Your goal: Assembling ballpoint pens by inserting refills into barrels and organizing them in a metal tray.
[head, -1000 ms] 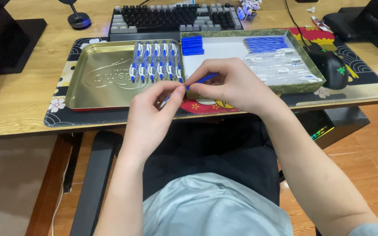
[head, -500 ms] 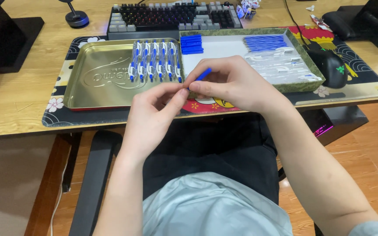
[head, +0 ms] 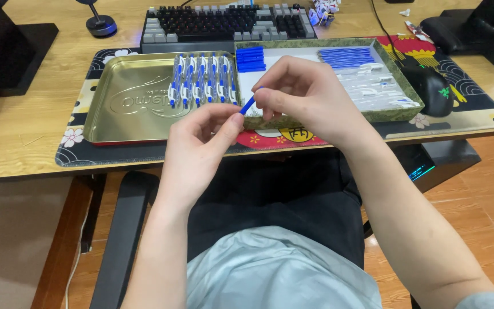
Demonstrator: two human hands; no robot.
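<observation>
A blue pen (head: pixel 249 105) sits pinched between both hands, tilted, just in front of the bench edge and above the lap. The right hand (head: pixel 304 94) curls closed on its upper end, fingertips bunched around the blue tip. The left hand (head: pixel 201 140) closes on the lower end, thumb pressed up against the barrel, fingers folded in; most of the pen is hidden inside the two grips.

Just behind the hands lies a gold tin (head: pixel 127 103), and along its right side a row of finished blue-and-white pens (head: pixel 201 80) lies side by side. Touching the tin on the right is a green-rimmed tray (head: pixel 395 74) holding a stack of blue caps (head: pixel 251 59), a bundle of blue refills (head: pixel 347 56) and clear barrels (head: pixel 373 88).

Both containers rest on a patterned mat (head: pixel 464 114) on the wooden bench (head: pixel 18 137). A keyboard (head: pixel 224 23) stands behind them, a black mouse (head: pixel 430 88) just right of the tray.
</observation>
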